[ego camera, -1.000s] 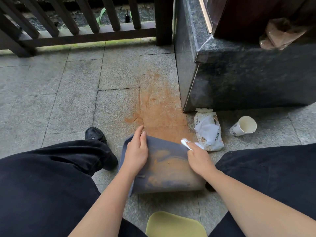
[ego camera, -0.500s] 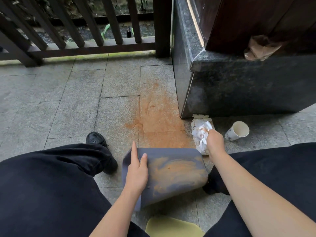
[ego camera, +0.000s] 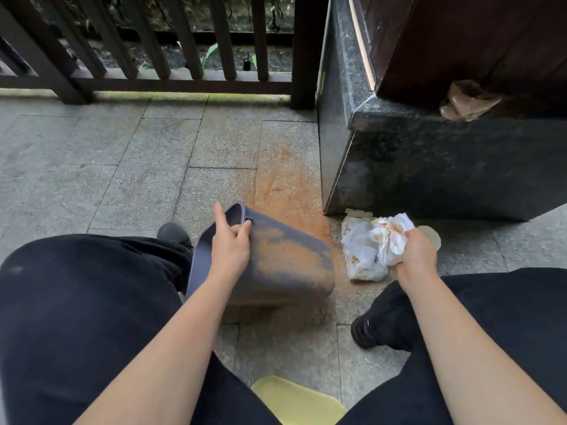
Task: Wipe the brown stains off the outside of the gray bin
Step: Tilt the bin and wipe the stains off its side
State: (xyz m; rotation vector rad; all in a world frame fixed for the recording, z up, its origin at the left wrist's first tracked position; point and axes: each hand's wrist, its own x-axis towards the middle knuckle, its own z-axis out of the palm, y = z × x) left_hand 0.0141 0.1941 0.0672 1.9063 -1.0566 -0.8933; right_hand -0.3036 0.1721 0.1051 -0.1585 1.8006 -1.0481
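Now keep your left hand [ego camera: 228,248] holding the gray bin [ego camera: 276,265] by its rim, and rub a clean bit of the crumpled wipe [ego camera: 388,237] in your right hand [ego camera: 415,251] over the brown stains [ego camera: 288,253].

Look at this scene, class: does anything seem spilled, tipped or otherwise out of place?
Yes. The gray bin lies tipped on its side, its outer wall smeared with brown stains. A matching orange-brown patch spreads over the floor tiles behind it. The right hand holds a crumpled, already soiled wipe.
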